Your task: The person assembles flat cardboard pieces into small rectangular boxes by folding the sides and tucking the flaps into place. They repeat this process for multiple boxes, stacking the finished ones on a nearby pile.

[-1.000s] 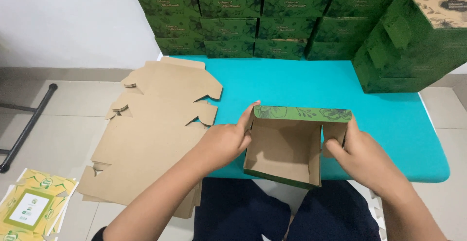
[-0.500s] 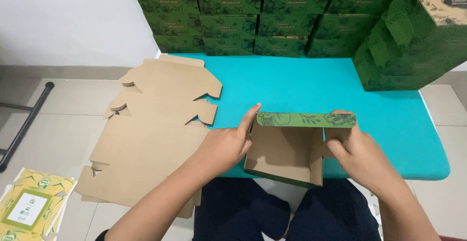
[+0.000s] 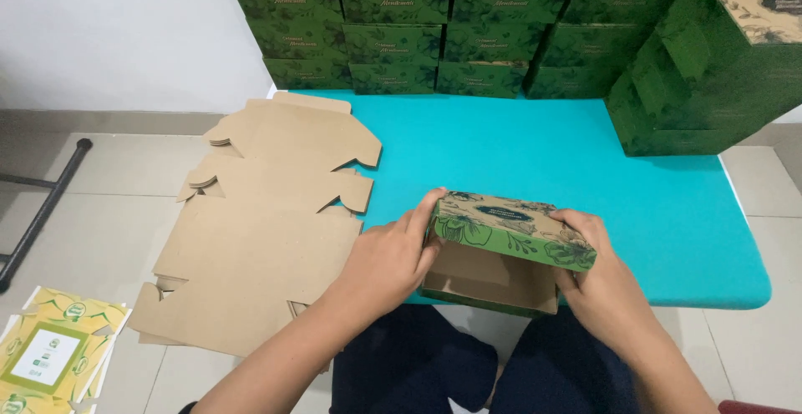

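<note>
Head view: green carton (image 3: 510, 251) at near edge of teal counter (image 3: 535, 151), long axis left-right, open brown inside facing person, printed lid flap tilted over top. Left hand (image 3: 388, 264) at carton's left end, fingers curled on it, thumb up against lid corner. Right hand (image 3: 606, 284) at right end, fingers wrapped under lid edge. Both hands touching, equally near. Flat brown blanks (image 3: 259, 238) just left, overhanging counter. Stacked green boxes (image 3: 468, 30) far.

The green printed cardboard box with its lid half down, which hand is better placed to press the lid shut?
Probably the left hand: its fingers lie along the lid edge of the green printed cardboard box, while the right hand grips the side lower down.
</note>
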